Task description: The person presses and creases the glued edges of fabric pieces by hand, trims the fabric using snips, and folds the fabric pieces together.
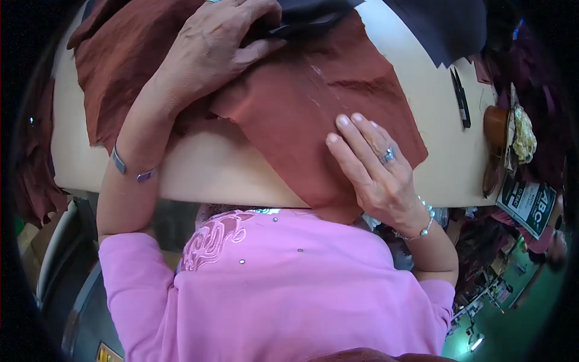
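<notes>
A rust-brown piece of cloth [301, 108] lies on the pale table, its near corner hanging over the front edge. My right hand [377, 169] rests flat on its right part, fingers stretched out, a ring on one finger. At the top, my left hand [220, 42] has bent fingers closed on the end of a dark cloth piece [316, 15]. The left thumb lies along the brown cloth; some left fingertips are hidden. More rust-brown cloth [114, 72] is bunched under and beside my left forearm.
Another dark cloth piece [449, 27] with a jagged edge lies at the upper right. Near it are a black pen-like tool [460, 99] and a brown round container [496, 130]. The table's front edge [241, 196] runs close to my body.
</notes>
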Tool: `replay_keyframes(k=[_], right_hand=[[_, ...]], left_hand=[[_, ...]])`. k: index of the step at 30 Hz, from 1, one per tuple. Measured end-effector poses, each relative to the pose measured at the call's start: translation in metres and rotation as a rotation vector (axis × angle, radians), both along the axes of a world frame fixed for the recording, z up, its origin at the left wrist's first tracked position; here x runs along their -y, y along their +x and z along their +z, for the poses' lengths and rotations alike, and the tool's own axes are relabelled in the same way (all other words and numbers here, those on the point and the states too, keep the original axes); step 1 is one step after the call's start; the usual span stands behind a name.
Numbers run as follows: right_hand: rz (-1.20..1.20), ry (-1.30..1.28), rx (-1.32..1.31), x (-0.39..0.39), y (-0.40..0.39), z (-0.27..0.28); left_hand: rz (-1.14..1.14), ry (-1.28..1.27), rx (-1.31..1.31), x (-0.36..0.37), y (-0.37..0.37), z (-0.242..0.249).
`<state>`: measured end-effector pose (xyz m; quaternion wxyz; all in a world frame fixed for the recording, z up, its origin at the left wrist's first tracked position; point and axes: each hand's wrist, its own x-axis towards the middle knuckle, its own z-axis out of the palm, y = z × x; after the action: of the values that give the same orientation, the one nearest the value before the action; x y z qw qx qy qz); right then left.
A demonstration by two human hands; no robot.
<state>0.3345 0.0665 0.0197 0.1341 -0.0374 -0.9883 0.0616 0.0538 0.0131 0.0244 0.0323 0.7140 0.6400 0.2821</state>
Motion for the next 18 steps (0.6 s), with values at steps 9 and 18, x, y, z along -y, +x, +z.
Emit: replay_keyframes(k=[9,18], right_hand=[[-0.128,0.005,-0.035,0.028,0.067,-0.001],[-0.117,-0.123,-0.056,0.028,0.063,-0.005]], left_hand=[[0.053,0.039,-0.111,0.005,0.011,0.006],[0.083,0.099,-0.189,-0.001,-0.012,-0.006]])
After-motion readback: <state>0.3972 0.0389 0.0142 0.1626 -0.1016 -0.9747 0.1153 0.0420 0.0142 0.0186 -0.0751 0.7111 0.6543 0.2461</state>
